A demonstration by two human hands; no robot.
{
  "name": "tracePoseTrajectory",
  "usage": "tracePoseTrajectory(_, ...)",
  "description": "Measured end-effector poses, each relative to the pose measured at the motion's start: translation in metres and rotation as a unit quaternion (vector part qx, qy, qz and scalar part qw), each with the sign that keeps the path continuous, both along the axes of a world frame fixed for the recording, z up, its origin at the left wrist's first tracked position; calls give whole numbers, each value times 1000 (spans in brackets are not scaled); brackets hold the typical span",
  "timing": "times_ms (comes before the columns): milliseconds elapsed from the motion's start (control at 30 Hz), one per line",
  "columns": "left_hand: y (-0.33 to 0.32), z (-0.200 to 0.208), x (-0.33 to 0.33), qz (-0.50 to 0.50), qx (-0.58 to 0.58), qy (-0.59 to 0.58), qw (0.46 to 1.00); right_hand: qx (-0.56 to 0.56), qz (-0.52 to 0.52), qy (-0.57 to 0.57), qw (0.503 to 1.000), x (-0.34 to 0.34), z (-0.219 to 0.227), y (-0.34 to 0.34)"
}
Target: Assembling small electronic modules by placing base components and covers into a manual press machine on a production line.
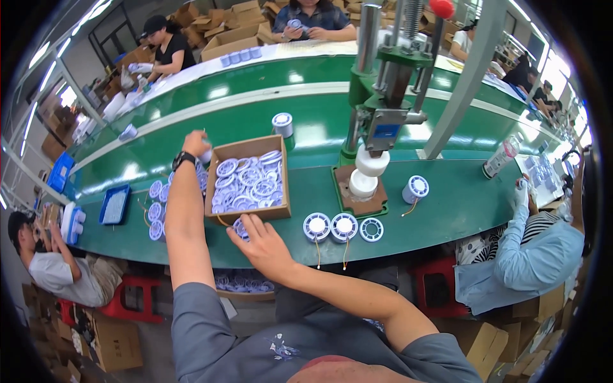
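Note:
My left hand (pixel 195 145) reaches past the far left corner of an open cardboard box (pixel 285 185), its fingers curled at a white cylindrical unit (pixel 205 155) that they partly hide. Several lilac slotted plastic rings (pixel 246 182) fill the box. At the box's near side, my right hand (pixel 263 247) closes its thumb and fingers round a lilac-white round unit (pixel 241 228); an orange wire shows beside it. Several similar wired units (pixel 156 212) stand left of the box, partly behind my left forearm. Two wired units (pixel 317 226) and a loose ring (pixel 371 230) lie to the right.
A green hand press (pixel 383 127) with white round tooling (pixel 364 182) stands right of the box. Single units stand behind the box (pixel 282 124) and beside the press (pixel 416 189). A blue tray (pixel 115 205) is at left, a bottle (pixel 501 156) at right. Co-workers sit on both sides and opposite.

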State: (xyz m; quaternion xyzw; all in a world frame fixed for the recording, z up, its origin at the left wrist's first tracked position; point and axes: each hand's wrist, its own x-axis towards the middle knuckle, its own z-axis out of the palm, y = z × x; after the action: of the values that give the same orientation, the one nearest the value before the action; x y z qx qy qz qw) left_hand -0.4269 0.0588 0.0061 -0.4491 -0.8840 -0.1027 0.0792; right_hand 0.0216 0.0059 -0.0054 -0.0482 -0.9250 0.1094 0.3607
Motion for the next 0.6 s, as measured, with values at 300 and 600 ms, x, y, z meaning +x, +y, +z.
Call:
tracePoseTrajectory(300, -70, 163, 199, -152, 203, -5, 967, -107, 33, 56, 992, -12, -16, 6)
tracePoseTrajectory(600, -188, 26, 321, -31, 174, -80, 981, -203, 43, 9, 978, 34, -19, 4)
